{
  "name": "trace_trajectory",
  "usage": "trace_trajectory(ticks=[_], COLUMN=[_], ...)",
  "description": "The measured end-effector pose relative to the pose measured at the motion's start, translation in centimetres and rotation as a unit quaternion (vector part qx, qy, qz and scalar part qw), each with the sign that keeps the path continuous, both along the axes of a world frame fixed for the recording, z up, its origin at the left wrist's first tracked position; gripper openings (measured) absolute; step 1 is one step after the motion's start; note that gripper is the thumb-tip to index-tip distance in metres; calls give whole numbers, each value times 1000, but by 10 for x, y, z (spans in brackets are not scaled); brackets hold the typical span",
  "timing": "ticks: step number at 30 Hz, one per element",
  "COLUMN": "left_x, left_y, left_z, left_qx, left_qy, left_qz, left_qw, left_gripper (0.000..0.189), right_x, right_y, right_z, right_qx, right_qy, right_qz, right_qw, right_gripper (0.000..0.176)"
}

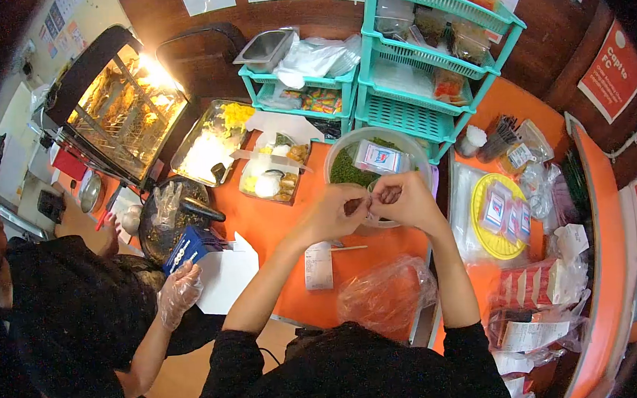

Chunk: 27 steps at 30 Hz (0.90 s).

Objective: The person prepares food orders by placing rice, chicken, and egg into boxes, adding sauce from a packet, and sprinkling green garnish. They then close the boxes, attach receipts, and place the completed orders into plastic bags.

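Observation:
My left hand [330, 211] and my right hand [410, 204] meet just in front of a round clear tub [329, 170], fingertips pinched together. Whatever sits between them is too small to make out. Chopped green herbs [346, 172] fill the tub, and a clear packet with a blue and red label [380, 157] lies on top of them. Below my hands on the orange counter are a printed receipt [318, 266], a thin stick [348, 248] and a crumpled clear plastic bag [386, 293]. Two open food boxes [289, 195] with rice stand left of the tub.
At left, a co-worker's gloved hand [180, 295] holds an open white box [230, 279]. Behind them are a mortar [153, 231], a rice tray [179, 153] and a lit warming cabinet [113, 113]. Teal shelves [408, 117] rise at the back; a yellow plate [507, 249] with packets lies right.

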<state>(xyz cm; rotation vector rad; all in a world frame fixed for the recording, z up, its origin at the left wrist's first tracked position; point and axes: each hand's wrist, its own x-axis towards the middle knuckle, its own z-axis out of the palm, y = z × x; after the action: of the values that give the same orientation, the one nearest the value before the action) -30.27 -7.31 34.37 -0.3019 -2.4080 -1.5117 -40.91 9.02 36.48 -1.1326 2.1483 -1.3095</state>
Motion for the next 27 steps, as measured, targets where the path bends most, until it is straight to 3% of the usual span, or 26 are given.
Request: trace_trajectory(ticks=[4, 7, 13, 16, 18, 24, 27], left_x=[1, 3, 3, 1, 3, 5, 6], left_y=[2, 2, 0, -1, 0, 0, 1], left_z=[2, 11, 12, 6, 8, 4, 3], left_qx=[-4, -54, -18, -52, -63, -48, -64], left_qy=[13, -21, -25, 30, 26, 32, 52], left_qz=[1, 55, 50, 44, 53, 43, 43], left_qw=[1000, 997, 998, 997, 996, 997, 996], left_gripper=[6, 6, 7, 7, 5, 4, 4], right_x=[-1, 1, 14, 16, 18, 20, 17], right_y=[0, -2, -4, -6, -9, -6, -5], right_z=[-7, -12, 10, 10, 4, 12, 8], right_qx=[-10, -63, -30, -16, -57, -28, -8], right_qy=[18, -19, 58, 84, 184, 77, 93], right_qz=[-32, -9, -18, -24, -39, -27, -13], right_qw=[999, 998, 998, 996, 980, 996, 996], right_gripper=[10, 12, 9, 11, 14, 13, 11])
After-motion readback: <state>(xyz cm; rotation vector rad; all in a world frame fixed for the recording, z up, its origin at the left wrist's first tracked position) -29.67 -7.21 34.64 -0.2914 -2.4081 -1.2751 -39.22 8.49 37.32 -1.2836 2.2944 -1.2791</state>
